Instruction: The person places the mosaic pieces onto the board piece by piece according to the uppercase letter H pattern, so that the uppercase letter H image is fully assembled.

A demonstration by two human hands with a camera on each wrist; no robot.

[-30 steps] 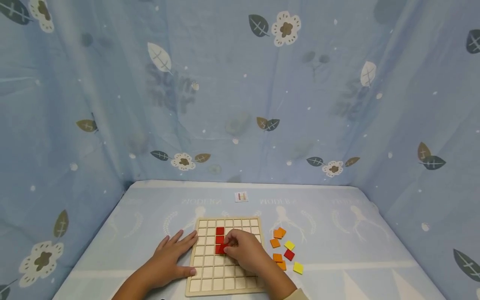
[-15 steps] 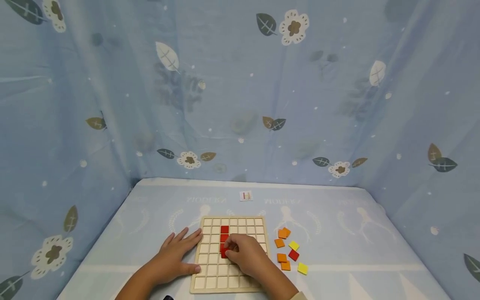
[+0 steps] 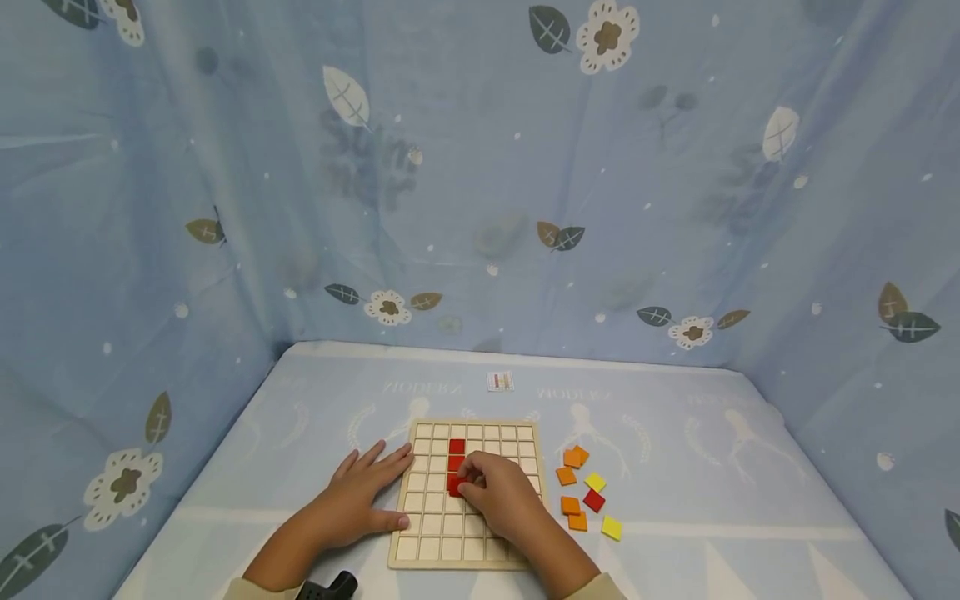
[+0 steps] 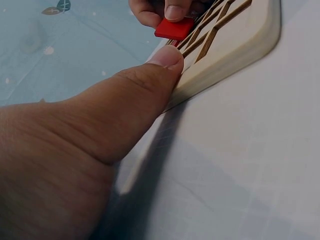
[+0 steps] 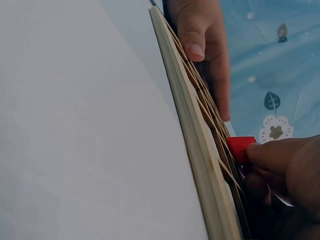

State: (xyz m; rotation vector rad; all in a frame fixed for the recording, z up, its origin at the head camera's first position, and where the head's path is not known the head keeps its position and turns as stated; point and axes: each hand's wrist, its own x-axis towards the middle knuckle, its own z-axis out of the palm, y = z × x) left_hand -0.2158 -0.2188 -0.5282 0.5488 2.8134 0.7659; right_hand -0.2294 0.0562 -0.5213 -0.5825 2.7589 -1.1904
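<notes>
A wooden grid board (image 3: 431,549) with square cells lies on the table. Its upper part carries a column of red square tiles (image 3: 457,447). My right hand (image 3: 504,498) pinches a red tile (image 5: 241,148) between thumb and fingers, at the lower end of that column. In the left wrist view, this red tile (image 4: 174,29) is tilted just above the grid. Whether it touches a cell cannot be made out. My left hand (image 3: 358,502) rests along the board's left edge, fingers spread, with its thumb (image 4: 167,57) on the rim.
Right of the board lie loose orange tiles (image 3: 566,476), yellow tiles (image 3: 611,527) and one red tile (image 3: 594,500). A small printed card (image 3: 500,382) lies behind the board. A black object (image 3: 330,587) shows by the left wrist. Patterned blue cloth (image 3: 480,167) hangs behind the table.
The head view has shifted, so everything appears farther right and higher. Relative to the board, the pinched red tile has moved slightly left, into line with the column. My left hand stays on the edge.
</notes>
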